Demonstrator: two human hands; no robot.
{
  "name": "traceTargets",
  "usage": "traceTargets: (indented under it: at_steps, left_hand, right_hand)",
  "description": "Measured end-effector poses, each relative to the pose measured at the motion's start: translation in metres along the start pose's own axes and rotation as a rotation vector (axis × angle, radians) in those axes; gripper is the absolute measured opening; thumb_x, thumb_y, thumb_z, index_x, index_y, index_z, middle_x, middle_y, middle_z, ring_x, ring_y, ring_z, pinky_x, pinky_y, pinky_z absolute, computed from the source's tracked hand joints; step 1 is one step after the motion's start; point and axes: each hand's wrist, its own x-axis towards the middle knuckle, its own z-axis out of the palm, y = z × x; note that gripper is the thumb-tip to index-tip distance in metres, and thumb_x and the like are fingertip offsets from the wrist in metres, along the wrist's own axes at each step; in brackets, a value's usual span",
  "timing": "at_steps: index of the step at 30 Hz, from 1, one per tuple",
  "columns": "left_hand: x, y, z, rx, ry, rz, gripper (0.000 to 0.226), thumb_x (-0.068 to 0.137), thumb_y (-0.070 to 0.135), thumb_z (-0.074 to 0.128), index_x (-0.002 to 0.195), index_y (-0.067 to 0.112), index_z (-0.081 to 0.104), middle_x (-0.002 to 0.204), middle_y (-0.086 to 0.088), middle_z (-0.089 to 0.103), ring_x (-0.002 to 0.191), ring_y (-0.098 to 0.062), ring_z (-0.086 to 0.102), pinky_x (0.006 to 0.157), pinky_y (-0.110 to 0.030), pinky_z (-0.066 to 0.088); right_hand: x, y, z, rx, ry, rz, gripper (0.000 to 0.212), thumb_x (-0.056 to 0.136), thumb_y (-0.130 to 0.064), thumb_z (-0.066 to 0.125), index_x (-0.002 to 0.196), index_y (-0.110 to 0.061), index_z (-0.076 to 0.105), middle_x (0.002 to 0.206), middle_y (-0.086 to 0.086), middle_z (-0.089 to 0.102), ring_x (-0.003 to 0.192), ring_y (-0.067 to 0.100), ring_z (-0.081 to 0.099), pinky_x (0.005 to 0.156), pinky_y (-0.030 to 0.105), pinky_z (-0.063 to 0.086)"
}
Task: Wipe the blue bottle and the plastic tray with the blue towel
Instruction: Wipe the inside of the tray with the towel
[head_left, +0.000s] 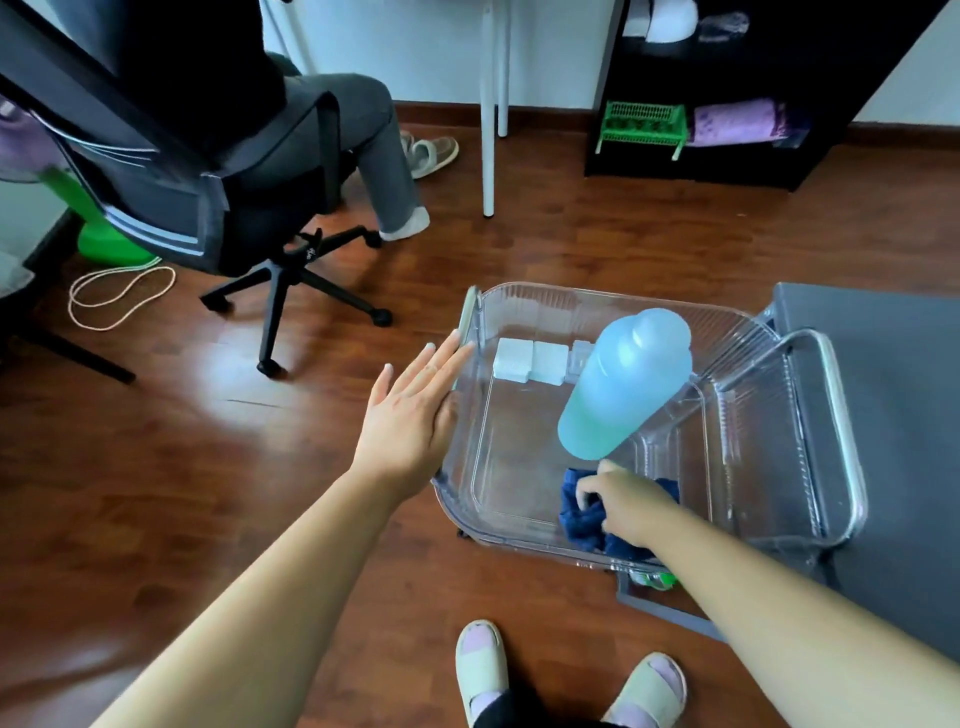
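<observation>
A clear plastic tray (524, 304) sits partly on a dark grey surface, its left part jutting out over the floor. Inside it stands a frosted blue bottle (626, 382) that fades to green at its base. A crumpled dark blue towel (582, 519) lies in the tray's near part. My right hand (621, 496) reaches over the near rim and is shut on the towel, just below the bottle's base. My left hand (415, 410) is open and flat, fingers apart, resting against the tray's left wall from outside.
White blocks (530, 359) lie at the tray's far side. An office chair (249, 208) with a seated person stands to the left, a white cord (122, 296) on the floor beside it. White table legs (488, 104) and a black shelf (727, 93) stand behind. My slippered feet (566, 675) are below.
</observation>
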Motion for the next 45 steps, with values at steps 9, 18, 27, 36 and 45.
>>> traceTargets:
  at_steps: [9,18,27,36,45]
  left_hand:
    - [-0.017,0.034,0.006,0.390,0.014,0.130,0.059,0.092,0.024,0.043,0.149,0.018,0.027,0.157,0.006,0.020,0.146,-0.018,0.008,0.114,-0.044,-0.011]
    - [-0.009,0.093,0.086,0.340,-0.524,0.069,0.048,0.093,0.029,0.047,0.138,0.015,0.038,0.146,-0.001,0.041,0.133,-0.021,0.037,0.112,-0.040,0.025]
    - [0.012,0.095,0.149,0.345,-0.603,-0.067,0.031,0.091,0.023,0.054,0.119,0.012,0.049,0.119,-0.006,0.054,0.101,-0.028,0.058,0.074,-0.036,0.042]
    - [0.007,0.106,0.142,0.211,-0.629,-0.151,0.014,0.081,0.006,0.050,0.091,0.013,0.043,0.103,-0.012,0.058,0.085,-0.030,0.054,0.066,-0.036,0.042]
    - [-0.001,0.145,0.043,0.038,-0.379,0.009,0.025,0.077,0.019,0.059,0.101,0.021,0.064,0.089,-0.003,0.071,0.077,-0.023,0.064,0.060,-0.026,0.048]
  right_hand:
    - [-0.022,0.012,0.000,0.067,0.062,-0.047,0.025,0.087,-0.010,0.057,0.106,-0.024,0.065,0.096,-0.001,0.042,0.081,0.023,0.051,0.074,0.035,0.043]
    - [-0.034,0.067,-0.020,0.121,0.223,0.085,0.022,0.088,-0.022,0.062,0.109,-0.027,0.061,0.116,-0.002,0.056,0.098,0.018,0.055,0.078,0.030,0.044]
    - [-0.006,0.070,0.006,0.032,0.158,0.132,0.029,0.082,-0.027,0.070,0.102,-0.016,0.053,0.094,0.001,0.059,0.079,0.022,0.056,0.064,0.033,0.046]
    - [-0.030,0.057,-0.018,0.153,0.075,0.058,0.022,0.071,-0.017,0.064,0.069,-0.019,0.043,0.075,-0.001,0.047,0.063,0.018,0.045,0.051,0.030,0.033]
    - [-0.093,0.042,-0.090,0.266,0.180,0.011,0.020,0.073,-0.010,0.074,0.080,-0.022,0.059,0.084,-0.001,0.059,0.061,0.015,0.053,0.045,0.022,0.038]
